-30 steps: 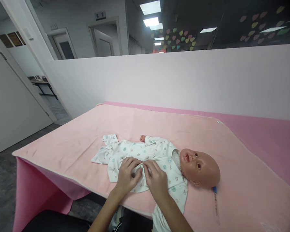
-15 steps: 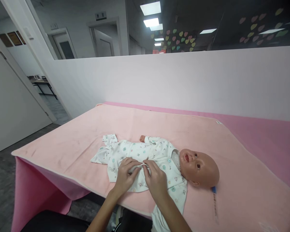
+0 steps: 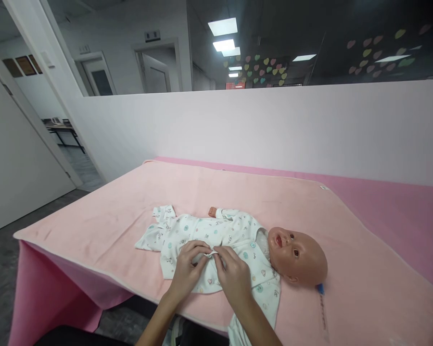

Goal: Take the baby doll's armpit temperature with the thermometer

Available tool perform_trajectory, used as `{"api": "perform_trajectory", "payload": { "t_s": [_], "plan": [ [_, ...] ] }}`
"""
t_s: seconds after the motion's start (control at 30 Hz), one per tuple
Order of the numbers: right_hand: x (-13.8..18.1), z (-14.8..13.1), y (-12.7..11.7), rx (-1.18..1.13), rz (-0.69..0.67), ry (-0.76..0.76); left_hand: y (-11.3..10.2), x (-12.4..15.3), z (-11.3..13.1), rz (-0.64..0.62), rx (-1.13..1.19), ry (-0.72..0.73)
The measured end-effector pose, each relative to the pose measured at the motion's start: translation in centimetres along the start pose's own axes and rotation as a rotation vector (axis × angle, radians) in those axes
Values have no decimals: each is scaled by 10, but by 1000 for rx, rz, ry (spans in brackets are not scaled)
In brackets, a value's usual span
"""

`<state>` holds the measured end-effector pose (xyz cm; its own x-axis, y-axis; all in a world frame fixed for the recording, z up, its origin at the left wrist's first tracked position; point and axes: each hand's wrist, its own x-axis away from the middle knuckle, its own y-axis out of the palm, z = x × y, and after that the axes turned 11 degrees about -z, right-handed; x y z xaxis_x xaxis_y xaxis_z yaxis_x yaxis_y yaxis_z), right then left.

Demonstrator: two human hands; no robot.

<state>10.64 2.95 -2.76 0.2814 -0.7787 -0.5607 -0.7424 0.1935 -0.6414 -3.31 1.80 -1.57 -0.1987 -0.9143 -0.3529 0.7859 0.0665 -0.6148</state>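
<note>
A baby doll (image 3: 305,257) lies on its back with its head to the right, dressed in a white printed baby gown (image 3: 195,228). My left hand (image 3: 189,266) rests over the middle of the gown, thumb and fingers pinching a thin white cloth tie (image 3: 211,254). From the other side my right hand (image 3: 234,271) pinches the same tie, its fingertips close to the left ones. Whether the tie has a loop or knot is too small to tell. One sleeve (image 3: 269,293) hangs toward the near table edge, partly behind my right forearm.
A peach blanket (image 3: 104,211) covers the table over a pink cloth (image 3: 54,283). A blue-ended tag or strip (image 3: 321,290) lies by the doll's head. Behind the table stands a white wall (image 3: 260,129) with a window above; a door (image 3: 18,144) is at left.
The view has tilted slightly up, so everything sits a little lower. Both hands stay at the gown's middle, with the cloth tie still between their fingertips.
</note>
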Motion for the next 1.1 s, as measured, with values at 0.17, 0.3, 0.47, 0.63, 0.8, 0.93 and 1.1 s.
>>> {"api": "perform_trajectory", "payload": {
  "t_s": [0.17,0.3,0.47,0.63,0.8,0.93,1.1],
  "plan": [
    [1,1,0,3,14,-20,1,1,1,9,19,-10],
    [2,2,1,-8,18,-19,3,1,-2,25,49,-2],
    [1,2,2,-28,32,-16,1,2,2,33,14,25],
    [1,1,1,-65,48,27,0,5,3,106,93,45],
    [0,-1,-1,-65,54,40,3,10,-10,420,164,-55],
    [0,-1,-1,-34,46,54,4,11,-8,418,-48,-1],
    [0,0,-1,-24,50,38,6,8,3,255,-312,89]
  ]
}}
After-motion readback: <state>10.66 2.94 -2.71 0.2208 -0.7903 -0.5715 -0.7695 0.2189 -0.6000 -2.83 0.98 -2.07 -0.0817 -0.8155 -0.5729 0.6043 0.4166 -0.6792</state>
